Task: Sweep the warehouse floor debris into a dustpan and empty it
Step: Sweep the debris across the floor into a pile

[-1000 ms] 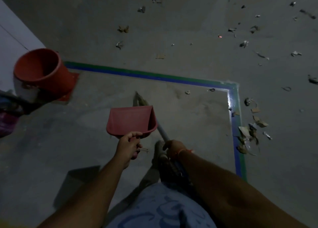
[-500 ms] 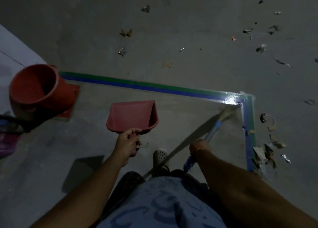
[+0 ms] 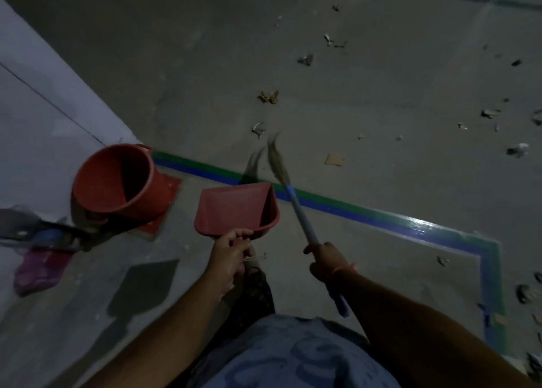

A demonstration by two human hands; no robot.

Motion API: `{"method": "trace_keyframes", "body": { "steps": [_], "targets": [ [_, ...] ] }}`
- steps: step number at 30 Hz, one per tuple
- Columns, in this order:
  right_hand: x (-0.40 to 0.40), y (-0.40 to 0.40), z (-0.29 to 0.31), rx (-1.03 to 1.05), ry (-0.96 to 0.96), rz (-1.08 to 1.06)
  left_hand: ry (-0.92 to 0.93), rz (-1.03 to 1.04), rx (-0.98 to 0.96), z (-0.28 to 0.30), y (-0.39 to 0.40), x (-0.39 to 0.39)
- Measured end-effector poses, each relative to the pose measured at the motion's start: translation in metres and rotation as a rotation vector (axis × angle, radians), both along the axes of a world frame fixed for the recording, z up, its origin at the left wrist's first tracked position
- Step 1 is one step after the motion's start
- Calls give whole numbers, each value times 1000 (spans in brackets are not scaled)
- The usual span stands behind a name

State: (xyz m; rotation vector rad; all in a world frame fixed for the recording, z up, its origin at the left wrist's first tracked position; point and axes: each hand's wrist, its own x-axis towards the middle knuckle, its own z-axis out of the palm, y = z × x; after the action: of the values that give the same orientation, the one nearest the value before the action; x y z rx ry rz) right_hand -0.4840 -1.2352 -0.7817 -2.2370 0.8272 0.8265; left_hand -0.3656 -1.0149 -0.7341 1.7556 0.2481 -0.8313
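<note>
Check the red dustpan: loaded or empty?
Empty as far as visible: the dustpan, held off the floor by the left hand, shows bare red inside. Dim light could hide fine dust.

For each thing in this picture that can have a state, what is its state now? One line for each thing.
dustpan: held off the floor, seems empty.
broom: held, bristles blurred, pointing past the tape line.
bucket: tilted, mouth toward the camera, looks empty.
left hand: grips the dustpan handle.
right hand: grips the broom handle.
debris: scattered on the floor, not yet swept.
tape line: stuck flat on the floor.
</note>
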Motion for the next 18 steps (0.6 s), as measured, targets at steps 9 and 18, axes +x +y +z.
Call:
{"method": "trace_keyframes", "body": {
  "steps": [9,18],
  "targets": [
    [180,56,4,283,72,-139,13,-32,49,1,25,159],
    [195,-44,-17,107,134,-801,77,-53,15,-4,-7,223]
  ]
}}
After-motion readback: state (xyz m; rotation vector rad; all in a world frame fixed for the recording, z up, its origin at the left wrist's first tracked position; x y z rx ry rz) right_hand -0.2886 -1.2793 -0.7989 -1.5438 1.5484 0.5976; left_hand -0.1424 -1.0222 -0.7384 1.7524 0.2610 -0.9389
